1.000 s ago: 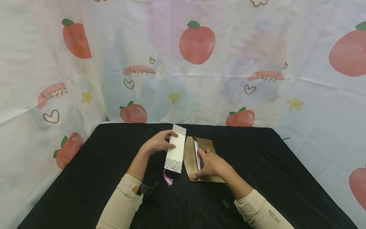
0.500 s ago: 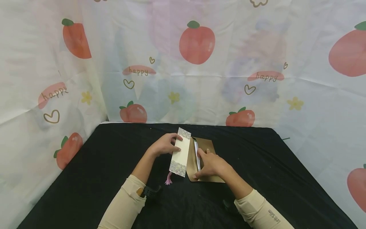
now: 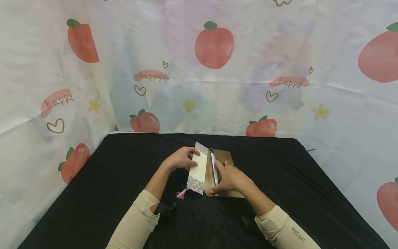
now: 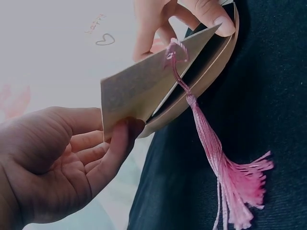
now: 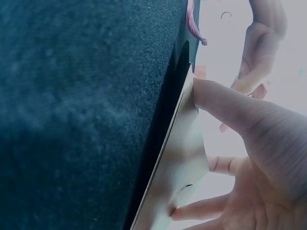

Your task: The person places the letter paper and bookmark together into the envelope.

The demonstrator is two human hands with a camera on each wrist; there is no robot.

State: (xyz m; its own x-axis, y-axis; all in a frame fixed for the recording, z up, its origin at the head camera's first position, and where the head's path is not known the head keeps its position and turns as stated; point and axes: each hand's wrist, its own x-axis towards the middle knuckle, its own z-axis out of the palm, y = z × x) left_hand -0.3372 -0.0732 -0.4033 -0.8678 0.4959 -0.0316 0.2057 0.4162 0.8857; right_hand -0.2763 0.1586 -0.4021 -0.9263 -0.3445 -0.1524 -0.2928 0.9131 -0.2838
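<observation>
A cream bookmark [image 3: 198,169] with silver-grey patterned ends is held between the thumb and fingers of my left hand [image 3: 180,159]. From its near end hangs a pink tassel [image 4: 220,163], with the cord looped through in the left wrist view. The bookmark's right edge overlaps the left side of a brown paper envelope [image 3: 224,156] in the head view. My right hand [image 3: 231,178] grips that envelope, thumb at its near edge and fingers spread on its face [image 5: 180,153]. White paper [image 3: 214,167] shows in the envelope's parted opening, beside the right index finger.
A black cloth [image 3: 130,152] covers the table. Behind it and at both sides hangs a pale curtain [image 3: 174,41] printed with peaches and hearts. A dark strap [image 3: 164,209] circles the left wrist.
My left hand has carried the bookmark right and slightly nearer, up to the envelope's left edge, and the tassel has swung left. The right hand and envelope have stayed put.
</observation>
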